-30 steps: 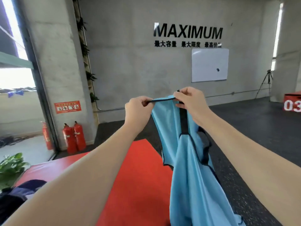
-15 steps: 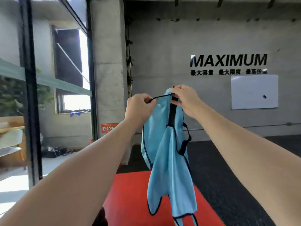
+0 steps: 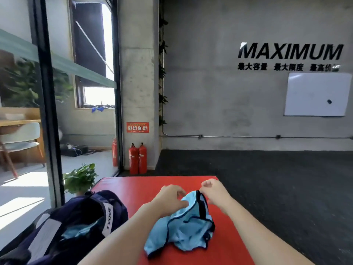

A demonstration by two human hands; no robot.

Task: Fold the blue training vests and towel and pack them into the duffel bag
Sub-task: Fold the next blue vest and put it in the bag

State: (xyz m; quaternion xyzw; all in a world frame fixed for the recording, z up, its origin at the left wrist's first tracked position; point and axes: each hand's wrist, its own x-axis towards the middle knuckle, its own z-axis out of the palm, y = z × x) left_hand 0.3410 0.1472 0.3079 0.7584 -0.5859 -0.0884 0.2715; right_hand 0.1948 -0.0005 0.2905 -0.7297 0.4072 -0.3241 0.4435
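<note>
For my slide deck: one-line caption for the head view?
Both hands lower a crumpled blue vest onto the red mat beside an open duffel bag.

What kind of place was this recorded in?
Probably a gym or training studio: a red padded mat on dark rubber flooring, a whiteboard under big MAXIMUM wall lettering.

Two bare forearms reached in from the bottom edge of the head view, with no sleeve, cuff or glove on either. The left hand [image 3: 168,199] and the right hand [image 3: 215,192] were likewise uncovered; no ring, watch, bracelet or strap showed on the wrists or on the fingers [image 3: 182,203]. The arms looked smooth and unmarked as far as the frame showed. The fingertips were slightly blurred, so the nails could not be made out.
</note>
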